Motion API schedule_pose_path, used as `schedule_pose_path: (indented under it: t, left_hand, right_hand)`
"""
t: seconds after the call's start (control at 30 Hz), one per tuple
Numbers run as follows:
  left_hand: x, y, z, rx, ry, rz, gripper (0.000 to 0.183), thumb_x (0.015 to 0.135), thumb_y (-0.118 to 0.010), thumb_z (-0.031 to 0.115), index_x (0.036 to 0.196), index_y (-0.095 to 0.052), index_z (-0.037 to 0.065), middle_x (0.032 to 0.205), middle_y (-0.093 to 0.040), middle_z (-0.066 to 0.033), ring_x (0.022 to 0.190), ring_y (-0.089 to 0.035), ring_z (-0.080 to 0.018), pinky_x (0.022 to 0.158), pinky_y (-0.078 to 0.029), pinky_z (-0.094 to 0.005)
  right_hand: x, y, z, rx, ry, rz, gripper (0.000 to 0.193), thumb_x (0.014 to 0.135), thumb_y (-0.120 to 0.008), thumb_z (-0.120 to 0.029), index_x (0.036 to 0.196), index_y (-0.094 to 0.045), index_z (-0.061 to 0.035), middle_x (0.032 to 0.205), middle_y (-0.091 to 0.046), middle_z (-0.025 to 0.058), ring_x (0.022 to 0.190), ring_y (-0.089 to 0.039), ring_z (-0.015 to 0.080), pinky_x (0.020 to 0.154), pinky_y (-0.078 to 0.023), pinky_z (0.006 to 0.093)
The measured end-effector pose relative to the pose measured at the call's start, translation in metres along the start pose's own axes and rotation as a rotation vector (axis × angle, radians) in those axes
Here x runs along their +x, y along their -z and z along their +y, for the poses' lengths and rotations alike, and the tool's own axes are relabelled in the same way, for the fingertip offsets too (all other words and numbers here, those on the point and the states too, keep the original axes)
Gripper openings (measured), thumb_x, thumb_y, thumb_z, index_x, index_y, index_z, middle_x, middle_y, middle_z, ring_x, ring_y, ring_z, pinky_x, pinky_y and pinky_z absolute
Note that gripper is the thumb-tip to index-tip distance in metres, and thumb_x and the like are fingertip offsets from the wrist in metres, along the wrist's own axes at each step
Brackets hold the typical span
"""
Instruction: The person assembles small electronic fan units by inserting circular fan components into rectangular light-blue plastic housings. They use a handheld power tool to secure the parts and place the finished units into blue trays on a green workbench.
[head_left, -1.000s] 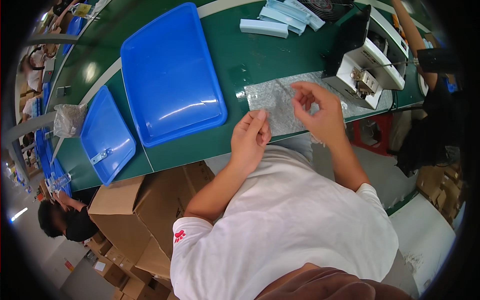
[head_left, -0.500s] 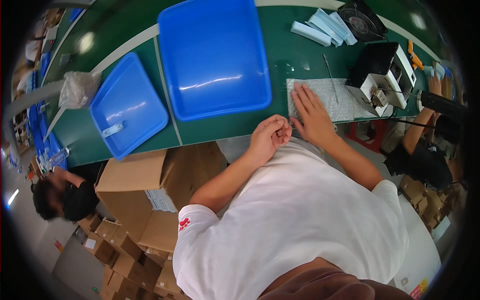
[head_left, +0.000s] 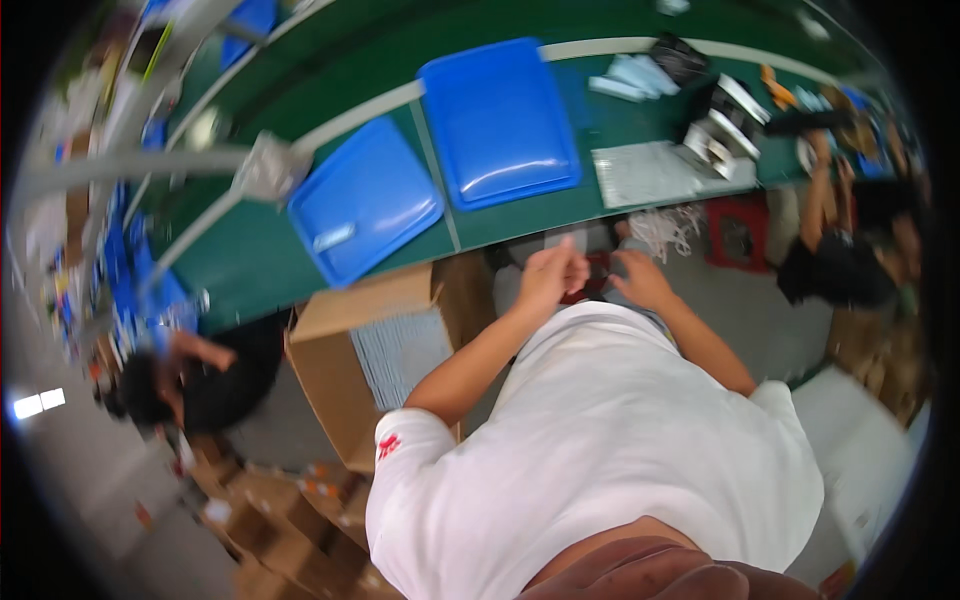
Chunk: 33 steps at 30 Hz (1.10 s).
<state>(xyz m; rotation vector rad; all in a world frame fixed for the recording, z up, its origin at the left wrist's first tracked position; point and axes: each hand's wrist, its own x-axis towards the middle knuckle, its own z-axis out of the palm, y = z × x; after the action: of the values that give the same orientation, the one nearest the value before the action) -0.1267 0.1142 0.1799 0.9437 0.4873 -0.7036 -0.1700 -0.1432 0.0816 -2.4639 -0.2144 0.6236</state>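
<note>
My left hand (head_left: 550,277) hovers in front of my white shirt, just off the table's near edge, its fingers loosely bent and apart, slightly blurred. Facing it across a small gap is my right hand (head_left: 644,281), its thumb and fingers spread and nothing seen in them. Neither hand touches the green table (head_left: 520,222). Nearest on the tabletop are a large blue tray (head_left: 500,130) and a sheet of bubble wrap (head_left: 635,172). A smaller blue tray (head_left: 385,205) to the left holds a small pale piece (head_left: 334,237).
An open carton (head_left: 325,400) with stacked light-grey sheets stands left of me. A black and white device (head_left: 722,140), pale blue blocks (head_left: 632,77) and a dark fan (head_left: 679,60) occupy the table's right. Co-workers (head_left: 235,375) (head_left: 845,265) sit at both sides. A red stool (head_left: 737,235) stands below.
My right hand has lifted off the bubble wrap and drawn back past the table edge. Both hands are now farther from the tabletop, and the whole view has shifted and tilted.
</note>
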Motion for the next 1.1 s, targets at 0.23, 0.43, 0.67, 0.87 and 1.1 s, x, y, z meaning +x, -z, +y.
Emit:
schedule_pose_path:
  t: [0.23,0.43,0.67,0.87,1.1]
  left_hand:
    - [-0.014,-0.061,-0.012,-0.083,0.175,-0.292,0.065,0.110,-0.042,0.045,0.054,-0.032,0.012,0.060,-0.042,-0.0059,0.051,-0.035,-0.0154,0.047,-0.028,-0.0283]
    - [0.032,-0.239,-0.073,0.157,0.332,-0.264,0.061,0.109,-0.043,0.046,0.059,-0.041,0.012,0.072,-0.055,-0.0068,0.054,-0.042,-0.0117,0.044,-0.031,-0.0234]
    - [0.061,-0.454,-0.204,0.604,0.413,-0.778,0.056,0.110,-0.044,0.043,0.070,-0.056,0.006,0.084,-0.066,-0.0125,0.058,-0.052,-0.0141,0.044,-0.036,-0.0232]
    - [0.047,-0.567,-0.372,1.043,0.152,-1.083,0.040,0.108,-0.052,0.028,0.080,-0.060,0.001,0.079,-0.064,-0.0071,0.067,-0.059,-0.0166,0.058,-0.045,-0.0279]
    - [0.009,-0.657,-0.484,1.013,-0.388,-1.698,0.031,0.106,-0.051,0.020,0.084,-0.061,0.000,0.080,-0.064,-0.0093,0.072,-0.060,-0.0205,0.067,-0.047,-0.0316]
  right_hand:
    - [-0.078,-0.019,0.125,0.144,-0.319,-0.066,0.050,0.087,-0.071,-0.036,0.127,-0.066,-0.0059,0.123,-0.068,0.0189,0.117,-0.062,0.0362,0.101,-0.049,0.0440]
    - [-0.189,-0.026,0.261,0.491,-0.573,0.280,0.047,0.086,-0.074,-0.036,0.121,-0.069,-0.0052,0.107,-0.074,0.0147,0.098,-0.071,0.0292,0.088,-0.056,0.0405]
    - [-0.312,0.074,0.285,1.629,-0.673,0.631,0.033,0.101,-0.064,-0.034,0.115,-0.068,-0.0043,0.102,-0.074,0.0084,0.087,-0.070,0.0168,0.078,-0.058,0.0310]
    - [-0.386,0.156,0.266,2.376,0.304,1.198,0.043,0.105,-0.050,-0.042,0.124,-0.063,-0.0050,0.121,-0.068,0.0108,0.111,-0.065,0.0222,0.099,-0.051,0.0390]
    - [-0.489,0.153,0.331,2.241,0.474,1.870,0.046,0.106,-0.043,-0.044,0.129,-0.062,-0.0086,0.133,-0.063,0.0057,0.131,-0.054,0.0228,0.113,-0.039,0.0391]
